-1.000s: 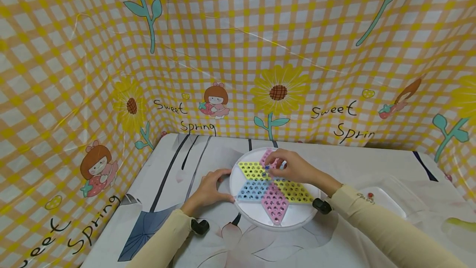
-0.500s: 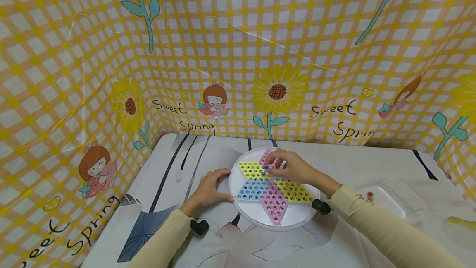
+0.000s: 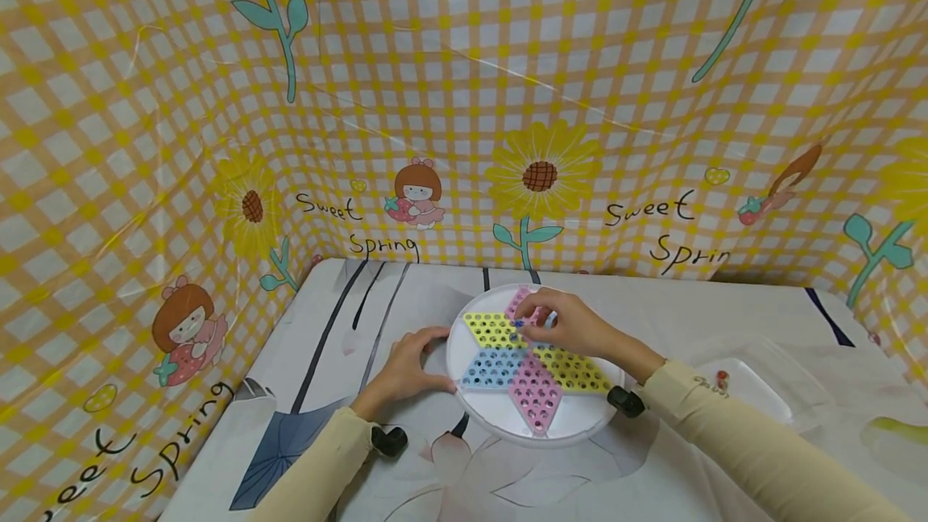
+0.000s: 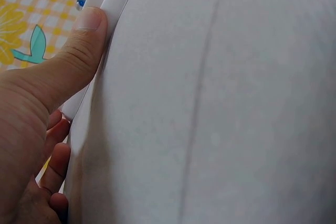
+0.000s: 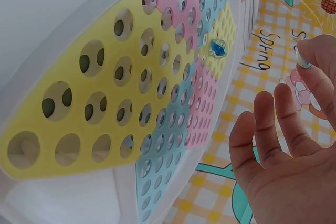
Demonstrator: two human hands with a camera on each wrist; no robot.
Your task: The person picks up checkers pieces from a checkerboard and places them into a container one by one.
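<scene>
A round white game board [image 3: 471, 329] lies on the table, carrying a star of yellow, blue and pink segments full of holes. My left hand [image 3: 413, 367] grips its left rim, thumb [image 4: 86, 30] pressed on the white edge. My right hand [image 3: 528, 327] hovers over the far middle of the star and pinches a small bluish marble [image 5: 303, 62] at its fingertips. Another blue marble [image 5: 217, 49] sits in a hole near the star's centre. The other holes [image 5: 126, 114] in the right wrist view are bare.
A clear plastic tray [image 3: 754, 397] with a small red marble [image 3: 721, 378] lies to the right of the board. Yellow checked cloth walls [image 3: 464, 103] close in the back and both sides. The tabletop [image 3: 333, 321] wears a white printed cover.
</scene>
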